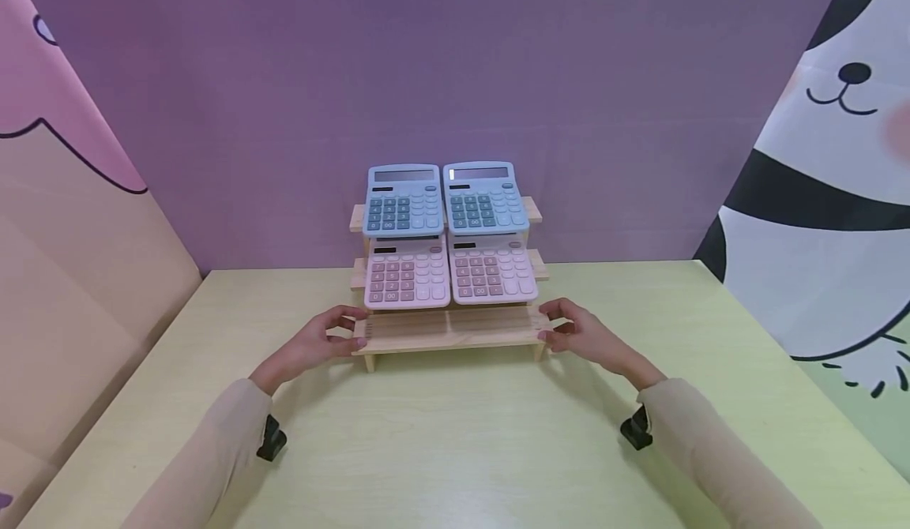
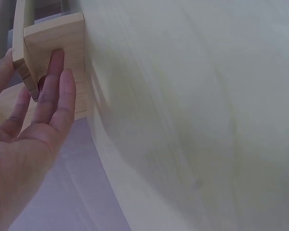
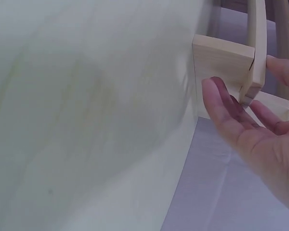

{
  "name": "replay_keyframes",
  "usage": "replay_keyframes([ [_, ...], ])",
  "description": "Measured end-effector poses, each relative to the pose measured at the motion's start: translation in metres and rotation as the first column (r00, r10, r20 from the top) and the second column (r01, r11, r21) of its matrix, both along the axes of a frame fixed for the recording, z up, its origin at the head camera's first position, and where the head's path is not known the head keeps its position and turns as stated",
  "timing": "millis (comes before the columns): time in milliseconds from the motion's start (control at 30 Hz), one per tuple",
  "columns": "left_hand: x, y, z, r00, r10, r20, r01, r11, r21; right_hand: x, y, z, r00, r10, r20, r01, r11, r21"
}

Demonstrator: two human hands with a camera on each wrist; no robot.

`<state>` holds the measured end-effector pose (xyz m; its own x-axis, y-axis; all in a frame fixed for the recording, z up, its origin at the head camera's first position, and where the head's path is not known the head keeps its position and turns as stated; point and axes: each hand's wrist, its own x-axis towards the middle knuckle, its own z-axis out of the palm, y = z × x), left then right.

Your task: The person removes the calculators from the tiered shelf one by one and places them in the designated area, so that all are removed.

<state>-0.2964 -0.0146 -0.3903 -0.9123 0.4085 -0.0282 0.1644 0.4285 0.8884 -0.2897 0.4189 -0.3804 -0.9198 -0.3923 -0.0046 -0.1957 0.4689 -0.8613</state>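
A tiered wooden display rack (image 1: 448,330) stands on the table, its lowest shelf bare. Two light-blue calculators (image 1: 404,201) lean side by side on the upper tier, and two pink calculators (image 1: 407,273) on the tier below. My left hand (image 1: 320,338) holds the left end of the lowest shelf, thumb at the front and fingers behind and under it. At the opposite end, my right hand (image 1: 579,335) grips the shelf in the same way. Both wrist views show fingertips near the rack's side support (image 2: 70,38), under the shelf board (image 3: 256,62).
The pale wooden table (image 1: 455,442) spreads out in front of the rack. A purple backdrop (image 1: 455,71) rises close behind it. Printed cartoon panels stand at both sides, with a panda figure (image 1: 825,276) on the right. Each wrist carries a small black device (image 1: 272,438).
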Motion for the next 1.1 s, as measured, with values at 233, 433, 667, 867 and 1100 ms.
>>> replay_keyframes([
  [233, 0.001, 0.000, 0.001, 1.000, 0.002, 0.011, -0.002, 1.000, 0.009, -0.004, 0.003, 0.008, 0.999, -0.032, -0.028, 0.033, 0.998, 0.051],
  [433, 0.004, 0.001, 0.003, 1.000, 0.009, 0.010, -0.009, 1.000, 0.000, -0.009, 0.007, 0.019, 0.995, -0.057, -0.082, 0.062, 0.996, 0.060],
  [667, 0.003, 0.001, 0.002, 1.000, 0.006, 0.027, -0.006, 1.000, 0.011, -0.018, 0.012, 0.035, 0.986, -0.122, -0.113, 0.128, 0.991, 0.044],
  [867, 0.004, 0.001, 0.003, 0.999, 0.014, 0.046, -0.014, 1.000, 0.010, -0.023, 0.009, 0.054, 0.974, -0.168, -0.154, 0.173, 0.985, 0.022],
  [1100, 0.004, 0.001, 0.003, 0.999, 0.010, 0.054, -0.010, 1.000, 0.011, -0.031, 0.004, 0.073, 0.960, -0.194, -0.205, 0.192, 0.981, -0.029],
])
